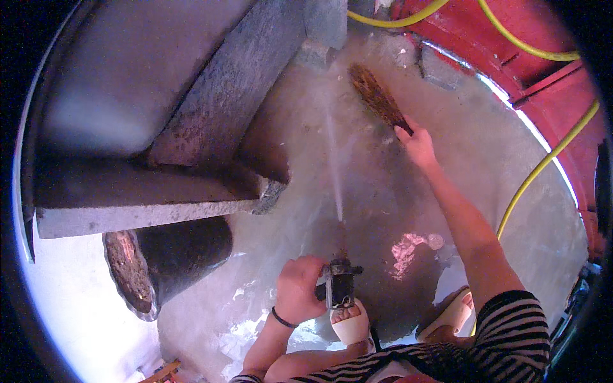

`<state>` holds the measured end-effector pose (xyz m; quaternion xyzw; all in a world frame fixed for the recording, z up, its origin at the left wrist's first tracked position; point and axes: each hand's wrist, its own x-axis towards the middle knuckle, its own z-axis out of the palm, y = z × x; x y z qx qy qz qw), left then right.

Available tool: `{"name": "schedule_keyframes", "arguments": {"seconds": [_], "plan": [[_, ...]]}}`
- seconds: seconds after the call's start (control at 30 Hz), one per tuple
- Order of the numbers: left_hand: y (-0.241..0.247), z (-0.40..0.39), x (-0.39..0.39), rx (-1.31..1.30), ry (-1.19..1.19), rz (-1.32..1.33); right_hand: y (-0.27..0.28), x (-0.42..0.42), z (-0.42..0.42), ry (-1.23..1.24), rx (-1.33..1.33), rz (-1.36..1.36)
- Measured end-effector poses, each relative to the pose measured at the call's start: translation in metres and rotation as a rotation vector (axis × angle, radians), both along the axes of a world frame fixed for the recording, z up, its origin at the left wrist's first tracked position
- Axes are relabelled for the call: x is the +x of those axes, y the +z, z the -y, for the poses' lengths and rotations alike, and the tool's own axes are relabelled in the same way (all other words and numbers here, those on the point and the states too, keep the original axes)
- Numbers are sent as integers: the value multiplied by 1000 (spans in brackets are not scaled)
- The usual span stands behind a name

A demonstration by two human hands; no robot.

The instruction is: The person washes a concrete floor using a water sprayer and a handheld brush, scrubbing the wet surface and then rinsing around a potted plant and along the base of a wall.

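Observation:
My left hand, with a dark band at the wrist, is closed around the handle of a black spray gun at the lower middle. A straight jet of water leaves its nozzle and runs towards the top of the view, over the wet concrete floor. Farther up on the right, my right hand grips the narrow end of a brown bristle brush or short hand broom. The bristles point up and left, at floor level, to the right of the jet.
A stone or concrete slab structure stands at the upper left, above a black plant bag filled with soil. A red metal gate or panel borders the right. A yellow hose curves along it. Concrete blocks lie at the top.

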<state>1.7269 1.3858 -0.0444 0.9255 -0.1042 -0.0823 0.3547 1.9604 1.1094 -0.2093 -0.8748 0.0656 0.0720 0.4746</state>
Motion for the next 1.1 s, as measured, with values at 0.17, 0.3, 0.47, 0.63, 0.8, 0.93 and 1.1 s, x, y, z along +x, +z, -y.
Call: {"name": "schedule_keyframes", "arguments": {"seconds": [0.17,0.3,0.47,0.63,0.8,0.93,1.1], "plan": [[-1,9,2,-65,-29,38,27,-90,61,322,-287,192],[-1,23,1,-26,-87,17,28,-64,68,133,-254,68],[7,36,9,-27,-78,68,15,-14,44,-161,75,123],[3,44,16,-76,-46,47,-32,-113,36,-679,456,278],[5,45,19,-71,-61,83,-53,-19,-62,-724,597,109],[5,45,26,-18,-12,44,-1,45,-86,-587,915,-259],[-2,47,30,-122,-75,59,40,-52,14,-506,674,141]]}}
